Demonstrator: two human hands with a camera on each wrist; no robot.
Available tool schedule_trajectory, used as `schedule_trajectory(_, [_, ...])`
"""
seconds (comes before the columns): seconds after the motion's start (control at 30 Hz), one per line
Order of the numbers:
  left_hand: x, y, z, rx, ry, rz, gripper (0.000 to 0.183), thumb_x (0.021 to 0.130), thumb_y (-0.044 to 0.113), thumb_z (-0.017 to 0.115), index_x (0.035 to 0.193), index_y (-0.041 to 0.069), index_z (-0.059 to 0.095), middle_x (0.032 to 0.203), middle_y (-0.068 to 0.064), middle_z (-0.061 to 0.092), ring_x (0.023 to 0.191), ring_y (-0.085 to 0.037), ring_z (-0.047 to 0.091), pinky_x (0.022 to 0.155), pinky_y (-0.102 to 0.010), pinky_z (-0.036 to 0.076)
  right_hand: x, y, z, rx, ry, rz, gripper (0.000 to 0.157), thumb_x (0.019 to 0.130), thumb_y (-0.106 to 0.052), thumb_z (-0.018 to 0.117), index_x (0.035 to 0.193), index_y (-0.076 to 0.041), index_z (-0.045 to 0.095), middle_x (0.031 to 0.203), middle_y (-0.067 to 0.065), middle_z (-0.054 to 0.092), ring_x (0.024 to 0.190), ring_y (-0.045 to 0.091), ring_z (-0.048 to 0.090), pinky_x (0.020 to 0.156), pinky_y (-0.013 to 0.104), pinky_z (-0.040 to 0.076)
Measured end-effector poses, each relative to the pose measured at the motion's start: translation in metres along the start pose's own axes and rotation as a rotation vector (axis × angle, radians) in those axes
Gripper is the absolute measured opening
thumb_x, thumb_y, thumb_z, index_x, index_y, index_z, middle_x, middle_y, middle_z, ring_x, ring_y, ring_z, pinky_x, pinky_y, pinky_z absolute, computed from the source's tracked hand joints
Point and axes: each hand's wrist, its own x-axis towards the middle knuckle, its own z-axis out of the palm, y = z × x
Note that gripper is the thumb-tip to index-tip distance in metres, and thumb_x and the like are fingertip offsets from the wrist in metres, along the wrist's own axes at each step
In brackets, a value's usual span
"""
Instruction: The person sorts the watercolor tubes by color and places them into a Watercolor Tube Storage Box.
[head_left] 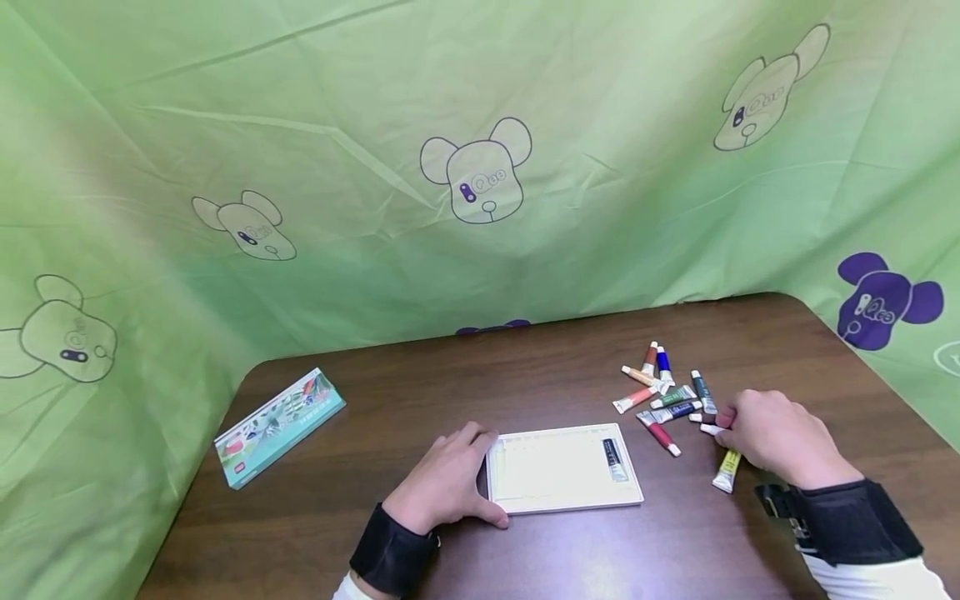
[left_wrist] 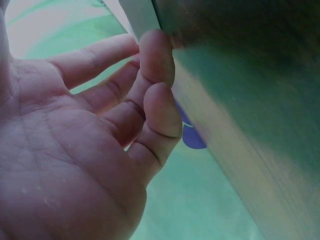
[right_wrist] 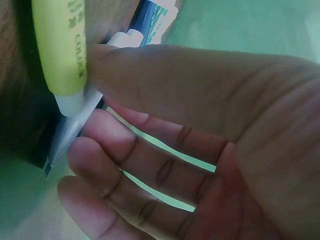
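Note:
My left hand [head_left: 448, 477] grips the left end of a shallow white tray [head_left: 555, 496], fingers at its back left corner and thumb at its front left. One dark paint tube [head_left: 614, 460] lies in the tray, toward its right end. Over at the right, my right hand [head_left: 776, 437] pinches a white paint tube [head_left: 711, 430] between thumb and fingers; the right wrist view shows its pale silvery body [right_wrist: 75, 127]. A yellow paint tube [head_left: 727, 472] lies right beside that hand, partly under it. In the left wrist view the fingers touch the tray's pale edge [left_wrist: 142, 20].
Several loose paint tubes, among them red [head_left: 660, 435], green [head_left: 673, 397] and blue [head_left: 663, 365] ones, lie in a cluster right of the tray. A turquoise printed box [head_left: 279, 427] lies at the table's left. Green cloth [head_left: 360, 275] hangs behind the brown table [head_left: 450, 383].

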Motion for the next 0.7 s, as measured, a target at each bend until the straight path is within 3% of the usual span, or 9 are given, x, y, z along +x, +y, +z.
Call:
schedule_trajectory(0.13, [0.000, 0.000, 0.002, 0.002, 0.003, 0.006, 0.107, 0.054, 0.063, 0.079, 0.140, 0.007, 0.048, 0.130, -0.006, 0.050, 0.113, -0.021, 0.050, 0.097, -0.041, 0.039, 0.000, 0.001, 0.001, -0.007, -0.008, 0.005, 0.014, 0.077, -0.028, 0.070, 0.070, -0.021, 0.059, 0.069, 0.001, 0.055, 0.061, 0.022, 0.047, 0.050, 0.041, 0.037])
schedule_trajectory(0.37, [0.001, 0.002, 0.002, 0.008, 0.000, 0.013, 0.106, 0.054, 0.064, 0.079, 0.139, 0.006, 0.049, 0.129, -0.005, 0.051, 0.113, -0.019, 0.050, 0.096, -0.040, 0.039, -0.006, -0.002, -0.002, -0.032, 0.024, -0.009, 0.023, 0.081, -0.025, 0.064, 0.064, -0.021, 0.050, 0.066, 0.000, 0.049, 0.059, 0.021, 0.043, 0.048, 0.040, 0.033])
schedule_trajectory(0.57, [0.001, 0.001, 0.001, 0.010, 0.000, 0.009, 0.107, 0.054, 0.064, 0.079, 0.139, 0.007, 0.048, 0.130, -0.006, 0.051, 0.115, -0.019, 0.050, 0.096, -0.041, 0.039, -0.006, -0.017, -0.006, 0.006, 0.089, -0.106, 0.008, 0.083, -0.025, 0.065, 0.081, -0.018, 0.065, 0.069, -0.005, 0.055, 0.063, 0.017, 0.049, 0.051, 0.043, 0.041])
schedule_trajectory(0.7, [0.001, 0.001, 0.002, 0.012, 0.001, 0.005, 0.107, 0.054, 0.064, 0.078, 0.140, 0.007, 0.048, 0.131, -0.006, 0.050, 0.115, -0.021, 0.050, 0.097, -0.041, 0.039, -0.005, -0.026, 0.000, 0.034, 0.100, -0.172, 0.008, 0.083, -0.024, 0.067, 0.080, -0.018, 0.065, 0.066, -0.008, 0.051, 0.062, 0.013, 0.045, 0.054, 0.038, 0.039])
